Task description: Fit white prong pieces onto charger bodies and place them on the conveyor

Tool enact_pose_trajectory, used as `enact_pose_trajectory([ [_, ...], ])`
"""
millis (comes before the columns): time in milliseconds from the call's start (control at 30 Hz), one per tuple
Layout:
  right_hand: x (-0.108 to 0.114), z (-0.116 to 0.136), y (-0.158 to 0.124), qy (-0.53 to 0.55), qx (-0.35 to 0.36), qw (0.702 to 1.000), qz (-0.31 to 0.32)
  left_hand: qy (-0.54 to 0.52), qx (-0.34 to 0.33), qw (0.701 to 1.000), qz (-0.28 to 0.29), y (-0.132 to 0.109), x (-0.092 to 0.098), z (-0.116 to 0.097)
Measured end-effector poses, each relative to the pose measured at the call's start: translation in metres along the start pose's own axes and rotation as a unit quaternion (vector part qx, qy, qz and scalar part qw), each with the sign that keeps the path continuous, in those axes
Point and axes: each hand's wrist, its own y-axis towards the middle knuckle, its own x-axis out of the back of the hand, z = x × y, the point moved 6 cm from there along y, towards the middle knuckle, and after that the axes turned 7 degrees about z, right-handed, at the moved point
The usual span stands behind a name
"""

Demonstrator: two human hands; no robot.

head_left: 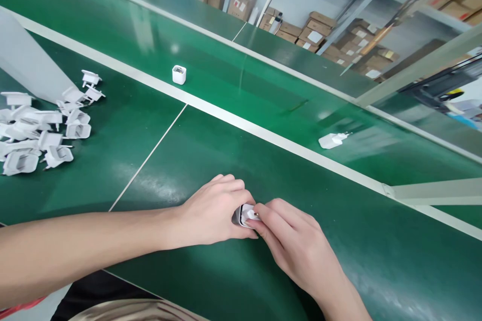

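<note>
My left hand (pixel 213 210) and my right hand (pixel 297 243) meet low in the middle of the view, over a green conveyor belt (pixel 158 170). Between them, both pinch a white plug adapter (pixel 246 214) with small metal pins, and my fingers hide much of it. A heap of several white plug housings (pixel 37 130) lies to the far left of my hands. A white cube-shaped charger (pixel 179 74) stands on the belt beyond the divider rail, and a white charger with pins (pixel 332 140) lies on its side further right.
A pale divider rail (pixel 226 116) runs diagonally between the green belts. A grey-white sheet (pixel 26 60) rises at the upper left beside the heap. Metal shelves stacked with cardboard boxes (pixel 331 40) stand beyond the far belt.
</note>
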Motion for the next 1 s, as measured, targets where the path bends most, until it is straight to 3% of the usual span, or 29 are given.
enact_pose_trajectory([
  [600, -0.0088, -0.0054, 0.0027, 0.032, 0.012, 0.999, 0.018, 0.001, 0.010, 1.000, 0.002, 0.0008, -0.0015, 0.0001],
  [1000, -0.0085, -0.0063, 0.0066, -0.032, 0.048, 0.998, 0.010, 0.015, 0.004, 1.000, 0.004, 0.0040, -0.0022, 0.0039],
])
